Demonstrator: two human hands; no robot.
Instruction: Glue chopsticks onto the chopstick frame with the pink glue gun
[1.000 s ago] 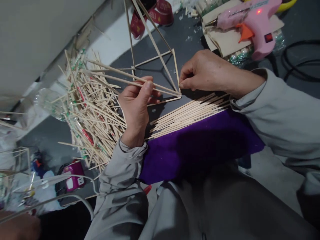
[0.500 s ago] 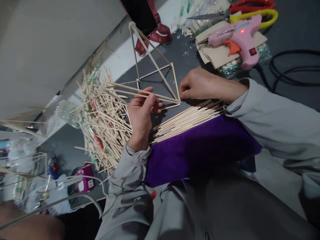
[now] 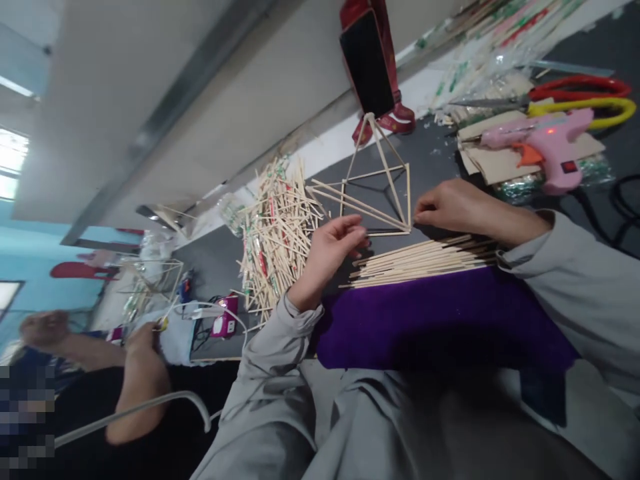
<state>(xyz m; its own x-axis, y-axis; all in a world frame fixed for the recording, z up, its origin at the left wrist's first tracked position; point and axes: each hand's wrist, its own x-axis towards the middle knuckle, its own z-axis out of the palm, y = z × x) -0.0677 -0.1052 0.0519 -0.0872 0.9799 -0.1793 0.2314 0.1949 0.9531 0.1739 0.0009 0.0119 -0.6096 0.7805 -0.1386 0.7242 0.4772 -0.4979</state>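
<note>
A pyramid-shaped frame of thin wooden sticks (image 3: 387, 159) stands on the dark table, its joints whitish with glue. Two more sticks (image 3: 357, 205) run from its near right corner out to the left, meeting at their far end. My left hand (image 3: 333, 250) is just below these sticks, fingers apart, with nothing seen in it. Beside the near right corner is my right hand (image 3: 453, 207), its fingers curled together; whatever they may hold is hidden. Between my forearms lies a row of loose sticks (image 3: 420, 259) along a purple cloth (image 3: 425, 320).
Left of the frame is a heap of sticks (image 3: 280, 233). A pink glue gun (image 3: 555, 143) with a lit red light rests on cardboard at right, near red-and-yellow-handled scissors (image 3: 585, 100). A phone (image 3: 369, 63) stands behind the frame. Another person's arm (image 3: 143, 380) is at left.
My left hand has come off the two sticks and dropped slightly below them. My right hand remains by the corner. The view has swung left and up, showing more of the room.
</note>
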